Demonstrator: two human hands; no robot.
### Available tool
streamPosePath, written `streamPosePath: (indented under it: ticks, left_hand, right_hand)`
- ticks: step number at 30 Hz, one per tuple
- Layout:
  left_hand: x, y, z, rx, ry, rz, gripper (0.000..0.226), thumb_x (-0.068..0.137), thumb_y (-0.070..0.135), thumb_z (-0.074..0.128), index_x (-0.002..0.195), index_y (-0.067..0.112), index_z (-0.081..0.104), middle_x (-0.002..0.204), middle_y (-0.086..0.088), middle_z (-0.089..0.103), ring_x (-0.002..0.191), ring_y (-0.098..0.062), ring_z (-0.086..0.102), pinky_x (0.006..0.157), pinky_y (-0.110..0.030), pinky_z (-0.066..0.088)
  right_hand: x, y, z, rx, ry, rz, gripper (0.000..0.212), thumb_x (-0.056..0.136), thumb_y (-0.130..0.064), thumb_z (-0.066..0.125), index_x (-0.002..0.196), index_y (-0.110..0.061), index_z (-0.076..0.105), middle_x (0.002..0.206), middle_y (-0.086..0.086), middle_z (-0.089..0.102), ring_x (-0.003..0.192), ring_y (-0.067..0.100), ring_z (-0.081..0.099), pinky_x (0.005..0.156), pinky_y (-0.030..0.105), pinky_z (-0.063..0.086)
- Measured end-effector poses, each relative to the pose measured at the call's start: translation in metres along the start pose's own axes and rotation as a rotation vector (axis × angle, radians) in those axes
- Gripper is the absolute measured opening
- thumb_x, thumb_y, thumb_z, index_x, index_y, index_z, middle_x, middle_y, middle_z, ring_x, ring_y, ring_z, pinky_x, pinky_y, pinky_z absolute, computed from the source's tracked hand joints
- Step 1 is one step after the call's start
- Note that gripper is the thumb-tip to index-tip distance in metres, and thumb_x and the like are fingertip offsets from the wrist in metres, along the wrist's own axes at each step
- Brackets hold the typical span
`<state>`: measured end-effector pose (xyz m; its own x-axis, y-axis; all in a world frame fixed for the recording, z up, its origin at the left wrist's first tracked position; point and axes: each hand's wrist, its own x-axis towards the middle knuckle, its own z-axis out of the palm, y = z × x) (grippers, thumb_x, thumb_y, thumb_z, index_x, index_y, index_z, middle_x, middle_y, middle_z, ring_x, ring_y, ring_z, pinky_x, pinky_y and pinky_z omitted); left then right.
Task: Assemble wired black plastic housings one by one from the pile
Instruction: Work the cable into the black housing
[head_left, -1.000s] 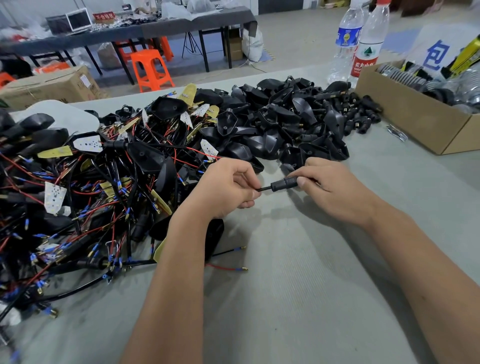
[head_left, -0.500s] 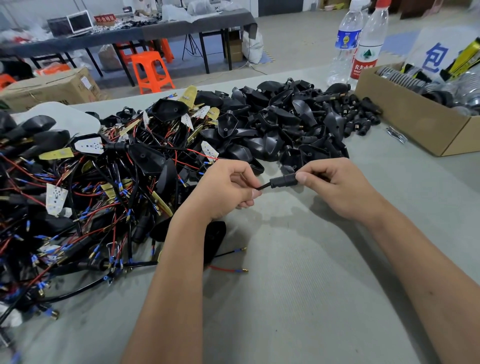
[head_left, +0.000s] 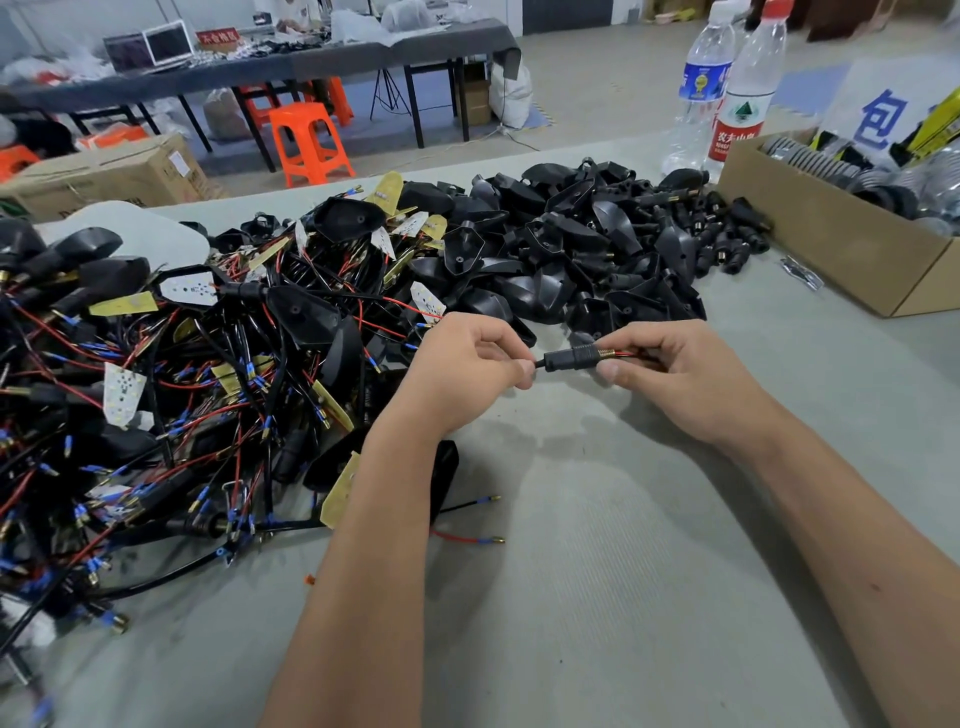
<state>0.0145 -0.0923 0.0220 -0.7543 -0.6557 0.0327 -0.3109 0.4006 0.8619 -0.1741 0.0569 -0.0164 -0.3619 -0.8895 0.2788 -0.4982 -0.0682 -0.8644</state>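
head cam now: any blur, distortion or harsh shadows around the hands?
Head view: hands and the black sleeve between them are sharp; shadows on the table under the forearms are soft, no glare there. Wide-angle bending shows at the edges, the bottles lean. Wire pile smears at the lower left corner.

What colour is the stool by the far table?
Bright orange stool, clearest in the head view.

Bare desk (head_left: 597, 597) lies open between and below the forearms. A wired pile (head_left: 171, 395) blocks the left, black housings (head_left: 561, 260) the far side, a cardboard box (head_left: 831, 249) the right.
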Motion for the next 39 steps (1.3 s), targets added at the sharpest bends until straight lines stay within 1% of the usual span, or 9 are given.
streamPosePath:
  ticks: [5, 7, 13, 15, 19, 21, 24, 33, 39]
  left_hand:
    - [0.004, -0.004, 0.003, 0.145, 0.028, -0.001, 0.025, 0.08, 0.003, 0.077, 0.066, 0.023, 0.072, 0.07, -0.005, 0.073, 0.063, -0.013, 0.064, 0.068, -0.02, 0.052]
    - [0.004, -0.005, 0.006, 0.109, 0.012, 0.002, 0.023, 0.08, 0.003, 0.078, 0.068, 0.021, 0.073, 0.071, -0.005, 0.073, 0.064, -0.008, 0.063, 0.067, -0.021, 0.053]
    - [0.005, 0.001, 0.006, -0.032, 0.042, 0.101, 0.012, 0.081, 0.0, 0.078, 0.076, 0.01, 0.075, 0.079, -0.013, 0.076, 0.085, -0.035, 0.073, 0.087, -0.051, 0.06]
    - [0.005, 0.002, 0.006, 0.006, 0.053, 0.129, 0.012, 0.081, 0.001, 0.079, 0.076, 0.011, 0.075, 0.076, -0.011, 0.076, 0.081, -0.032, 0.074, 0.085, -0.051, 0.06]
    - [0.007, 0.001, 0.003, 0.004, 0.048, 0.138, 0.015, 0.081, 0.012, 0.083, 0.09, 0.02, 0.074, 0.077, 0.002, 0.075, 0.057, -0.007, 0.063, 0.065, -0.033, 0.054]
    - [0.006, 0.0, 0.007, 0.008, -0.003, 0.114, 0.025, 0.081, 0.026, 0.085, 0.104, 0.029, 0.073, 0.083, 0.006, 0.075, 0.059, 0.0, 0.058, 0.067, -0.026, 0.047]
    - [0.007, -0.002, 0.014, 0.096, 0.0, 0.149, 0.015, 0.083, 0.027, 0.085, 0.097, 0.027, 0.08, 0.079, 0.008, 0.073, 0.069, 0.0, 0.063, 0.069, -0.022, 0.047]
    - [0.011, -0.006, 0.005, 0.163, 0.001, 0.13, 0.011, 0.086, 0.019, 0.082, 0.079, 0.025, 0.075, 0.072, 0.007, 0.071, 0.051, 0.003, 0.055, 0.057, -0.022, 0.047]
    - [0.01, -0.006, 0.008, 0.071, -0.025, 0.103, 0.011, 0.09, 0.009, 0.073, 0.082, 0.016, 0.07, 0.078, -0.006, 0.076, 0.078, -0.023, 0.074, 0.082, -0.05, 0.061]
  right_hand:
    - [-0.001, 0.002, 0.001, 0.015, -0.019, 0.014, 0.013, 0.098, -0.024, 0.07, 0.097, -0.033, 0.079, 0.073, 0.012, 0.065, 0.063, 0.033, 0.047, 0.061, 0.03, 0.038]
    - [0.0, 0.007, 0.0, 0.033, 0.005, 0.037, 0.016, 0.101, -0.024, 0.065, 0.098, -0.032, 0.079, 0.057, -0.002, 0.05, 0.05, 0.016, 0.035, 0.048, 0.024, 0.028]
    - [-0.002, 0.007, 0.003, 0.066, 0.074, 0.052, 0.031, 0.103, -0.045, 0.057, 0.084, -0.032, 0.079, 0.059, 0.006, 0.026, 0.05, 0.021, 0.02, 0.047, 0.031, 0.015]
    - [-0.003, 0.003, 0.004, 0.103, 0.075, 0.045, 0.032, 0.103, -0.041, 0.058, 0.078, -0.035, 0.076, 0.06, 0.008, 0.027, 0.052, 0.022, 0.02, 0.048, 0.032, 0.016]
    - [-0.001, 0.001, 0.003, 0.096, 0.114, 0.012, 0.017, 0.1, -0.023, 0.066, 0.107, -0.027, 0.081, 0.058, -0.014, 0.056, 0.053, 0.002, 0.042, 0.053, 0.013, 0.032]
    - [-0.001, 0.0, 0.005, 0.091, 0.111, -0.007, 0.017, 0.094, -0.023, 0.074, 0.108, -0.027, 0.081, 0.065, 0.003, 0.067, 0.063, 0.011, 0.053, 0.064, 0.02, 0.04]
    - [-0.001, 0.001, 0.009, 0.052, 0.133, -0.009, 0.012, 0.088, -0.027, 0.08, 0.1, -0.028, 0.081, 0.055, 0.007, 0.049, 0.058, 0.026, 0.047, 0.064, 0.029, 0.042]
    - [0.0, 0.007, 0.004, -0.112, 0.235, -0.007, 0.017, 0.093, -0.032, 0.076, 0.076, -0.032, 0.076, 0.048, -0.014, 0.042, 0.047, 0.007, 0.03, 0.047, 0.016, 0.025]
    - [0.002, 0.003, 0.004, -0.111, 0.225, -0.029, 0.019, 0.096, -0.028, 0.072, 0.078, -0.033, 0.074, 0.056, -0.01, 0.05, 0.052, 0.006, 0.036, 0.05, 0.017, 0.03]
